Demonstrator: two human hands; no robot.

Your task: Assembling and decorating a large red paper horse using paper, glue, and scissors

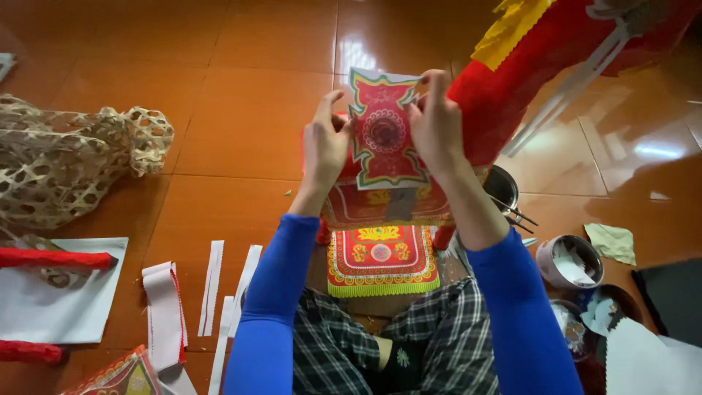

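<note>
I hold up a red decorated paper piece [384, 132] with green, yellow and white edging and a round medallion in its middle. My left hand [324, 143] grips its left edge, and my right hand [435, 124] grips its right edge and top corner. Both arms wear blue sleeves. Behind the paper stands a red paper-covered figure [504, 88] with a yellow patch. Below my hands, a matching red patterned panel [380, 260] with a green fringe lies over my lap and the floor.
A woven bamboo frame [69, 157] lies at the left on the orange tile floor. White paper strips [212, 285] and a folded strip [164, 311] lie left of my knee. A metal pot [501, 186] and glue bowls [570, 260] sit at the right.
</note>
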